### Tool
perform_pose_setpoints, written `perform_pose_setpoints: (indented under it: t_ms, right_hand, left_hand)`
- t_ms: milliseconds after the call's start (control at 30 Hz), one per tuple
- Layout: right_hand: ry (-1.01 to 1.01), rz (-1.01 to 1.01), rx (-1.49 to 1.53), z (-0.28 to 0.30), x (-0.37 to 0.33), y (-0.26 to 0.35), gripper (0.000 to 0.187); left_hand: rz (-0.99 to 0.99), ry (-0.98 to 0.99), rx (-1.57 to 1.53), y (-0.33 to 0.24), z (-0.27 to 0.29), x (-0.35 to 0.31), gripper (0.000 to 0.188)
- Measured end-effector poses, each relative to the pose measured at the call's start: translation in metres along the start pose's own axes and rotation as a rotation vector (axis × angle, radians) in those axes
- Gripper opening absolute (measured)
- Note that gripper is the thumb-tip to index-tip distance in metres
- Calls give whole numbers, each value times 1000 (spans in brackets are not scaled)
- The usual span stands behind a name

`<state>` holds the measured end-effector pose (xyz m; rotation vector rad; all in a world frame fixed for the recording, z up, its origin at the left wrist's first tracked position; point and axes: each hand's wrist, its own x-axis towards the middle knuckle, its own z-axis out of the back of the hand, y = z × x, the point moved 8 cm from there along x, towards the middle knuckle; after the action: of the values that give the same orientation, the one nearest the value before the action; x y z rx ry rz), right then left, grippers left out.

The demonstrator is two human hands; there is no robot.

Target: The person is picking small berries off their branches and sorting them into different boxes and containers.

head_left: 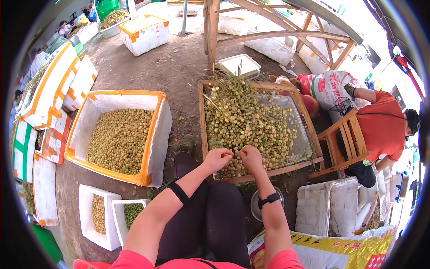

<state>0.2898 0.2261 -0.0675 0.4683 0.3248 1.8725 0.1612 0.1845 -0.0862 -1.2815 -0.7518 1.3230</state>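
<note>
1. Left hand (pixel 218 159) and right hand (pixel 250 158) are pinching, nearly touching; their hold cannot be told.
2. Fruit pile (pixel 255 127) with stems (pixel 234 85) is remaining in the tray (pixel 291 168).
3. Loose fruit (pixel 121 141) is partly filling the box (pixel 162 139).

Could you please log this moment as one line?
left hand: at small round fruits; right hand: beside it; wood-framed mesh tray: under fruits; large foam box: similar fruits

Bright daylight, glare upper right, bent edges
</note>
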Motion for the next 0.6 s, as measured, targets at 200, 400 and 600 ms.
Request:
perform_pose_setpoints:
  t_ms: [200,400,600]
  right_hand:
    - [130,-285,961,5,-9,-4,14]
    - [-1,-193,918,22,-18,10,12]
    - [565,-162,641,31,-82,19,14]
  left_hand:
    - [78,117,-358,-18,-10,-2,27]
    - [25,200,-547,-24,-21,1,25]
    - [0,113,-645,-14,1,-6,20]
